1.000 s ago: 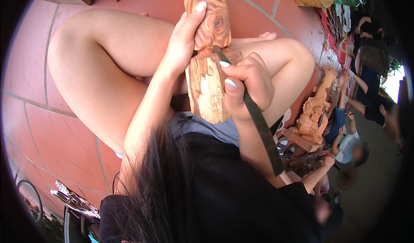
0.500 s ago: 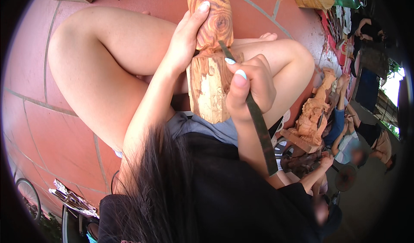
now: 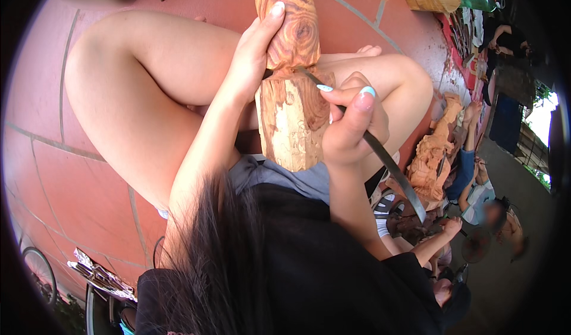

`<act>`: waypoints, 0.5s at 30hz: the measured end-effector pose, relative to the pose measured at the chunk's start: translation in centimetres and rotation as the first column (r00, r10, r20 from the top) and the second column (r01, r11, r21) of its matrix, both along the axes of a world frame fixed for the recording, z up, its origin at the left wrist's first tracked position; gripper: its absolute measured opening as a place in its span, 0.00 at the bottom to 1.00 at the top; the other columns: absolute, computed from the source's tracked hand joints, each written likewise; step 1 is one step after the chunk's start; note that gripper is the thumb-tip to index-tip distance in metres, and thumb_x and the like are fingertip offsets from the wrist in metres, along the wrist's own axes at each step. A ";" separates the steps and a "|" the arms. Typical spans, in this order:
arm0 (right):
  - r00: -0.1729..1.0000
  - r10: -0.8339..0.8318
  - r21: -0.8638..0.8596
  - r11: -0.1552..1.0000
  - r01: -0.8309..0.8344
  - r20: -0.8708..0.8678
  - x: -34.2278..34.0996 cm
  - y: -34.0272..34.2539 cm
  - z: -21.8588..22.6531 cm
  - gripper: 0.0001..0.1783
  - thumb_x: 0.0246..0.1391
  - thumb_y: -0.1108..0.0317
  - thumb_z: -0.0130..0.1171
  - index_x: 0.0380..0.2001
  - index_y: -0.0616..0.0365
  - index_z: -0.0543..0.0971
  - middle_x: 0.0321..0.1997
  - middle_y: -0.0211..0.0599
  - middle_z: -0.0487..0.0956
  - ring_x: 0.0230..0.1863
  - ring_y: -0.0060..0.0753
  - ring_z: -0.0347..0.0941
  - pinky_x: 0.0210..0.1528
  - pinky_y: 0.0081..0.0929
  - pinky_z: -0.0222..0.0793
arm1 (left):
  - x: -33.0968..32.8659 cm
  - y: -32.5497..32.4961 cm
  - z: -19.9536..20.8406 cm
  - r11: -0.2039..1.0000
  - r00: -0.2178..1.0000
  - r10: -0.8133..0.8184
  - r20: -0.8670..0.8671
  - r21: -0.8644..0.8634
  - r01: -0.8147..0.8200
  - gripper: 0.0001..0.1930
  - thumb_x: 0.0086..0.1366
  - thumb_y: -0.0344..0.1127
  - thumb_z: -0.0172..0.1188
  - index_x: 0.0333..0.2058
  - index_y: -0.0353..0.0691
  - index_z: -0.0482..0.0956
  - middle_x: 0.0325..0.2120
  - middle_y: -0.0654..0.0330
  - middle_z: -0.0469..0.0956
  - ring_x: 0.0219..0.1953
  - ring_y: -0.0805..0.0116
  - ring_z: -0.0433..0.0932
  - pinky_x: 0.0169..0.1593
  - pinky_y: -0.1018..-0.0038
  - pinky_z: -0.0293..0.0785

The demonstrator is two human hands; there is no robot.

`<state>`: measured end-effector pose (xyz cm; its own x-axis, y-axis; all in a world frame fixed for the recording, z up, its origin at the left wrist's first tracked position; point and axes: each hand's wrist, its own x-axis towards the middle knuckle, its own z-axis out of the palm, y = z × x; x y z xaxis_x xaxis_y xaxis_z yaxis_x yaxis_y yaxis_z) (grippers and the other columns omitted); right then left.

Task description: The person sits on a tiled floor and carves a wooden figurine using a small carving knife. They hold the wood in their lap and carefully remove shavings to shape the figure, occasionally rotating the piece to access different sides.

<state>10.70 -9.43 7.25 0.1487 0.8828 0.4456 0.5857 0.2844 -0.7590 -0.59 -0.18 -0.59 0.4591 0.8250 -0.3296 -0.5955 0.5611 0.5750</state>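
1. There was only one view, so no other view shared anything with it. The camera sat on the person's head.
2. It looked straight down, very close to the wooden carving (image 3: 291,91) in the lap.
3. The round lens bent the red tiled floor (image 3: 53,174) near the dark rim.

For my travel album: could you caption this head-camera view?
Seated on red tiles, a person steadies a wooden carving with the left hand while the right hand works a long metal chisel.
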 end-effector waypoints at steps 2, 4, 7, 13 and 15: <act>0.994 -0.050 0.012 0.999 0.051 -0.096 0.0 0.0 -0.1 0.28 0.76 0.57 0.36 0.30 0.67 0.76 0.18 0.32 0.65 0.22 0.22 0.60 0.65 0.41 0.65 | -0.4 -0.3 1.2 1.000 1.000 0.012 -0.012 0.008 -0.012 0.27 0.74 0.53 0.57 0.55 0.33 0.75 0.45 0.58 0.82 0.46 0.73 0.82 0.53 0.73 0.78; 0.977 -0.124 -0.037 0.992 0.119 -0.171 -0.2 -0.2 -0.1 0.29 0.76 0.55 0.36 0.33 0.68 0.77 0.21 0.37 0.69 0.24 0.26 0.64 0.53 0.36 0.70 | -0.7 -0.7 1.6 1.000 1.000 0.023 -0.015 0.014 -0.023 0.26 0.71 0.52 0.61 0.54 0.33 0.75 0.44 0.58 0.83 0.45 0.72 0.83 0.52 0.72 0.80; 0.927 -0.187 -0.092 0.982 0.166 -0.325 -0.8 -0.3 -0.2 0.29 0.77 0.54 0.36 0.37 0.69 0.77 0.25 0.42 0.74 0.27 0.32 0.70 0.41 0.30 0.72 | -1.2 -0.7 1.0 0.998 0.998 -0.030 0.048 0.047 0.028 0.27 0.66 0.50 0.67 0.53 0.33 0.76 0.42 0.57 0.83 0.44 0.70 0.83 0.50 0.71 0.82; 0.919 -0.109 0.039 0.990 0.133 -0.380 -0.9 -0.3 -0.5 0.19 0.76 0.61 0.42 0.44 0.69 0.75 0.32 0.42 0.81 0.33 0.27 0.76 0.42 0.25 0.73 | -1.8 -0.2 -0.1 0.989 0.979 -0.130 0.157 0.096 0.115 0.28 0.55 0.35 0.68 0.54 0.30 0.74 0.45 0.52 0.82 0.46 0.65 0.83 0.53 0.67 0.81; 0.909 -0.111 0.008 0.992 0.124 -0.402 -0.9 -0.5 -0.6 0.19 0.76 0.61 0.42 0.44 0.69 0.75 0.33 0.43 0.82 0.34 0.28 0.77 0.43 0.26 0.74 | -1.8 -0.4 -0.5 0.987 0.966 -0.143 0.216 0.105 0.123 0.29 0.54 0.33 0.66 0.55 0.29 0.72 0.45 0.50 0.81 0.47 0.62 0.83 0.54 0.66 0.81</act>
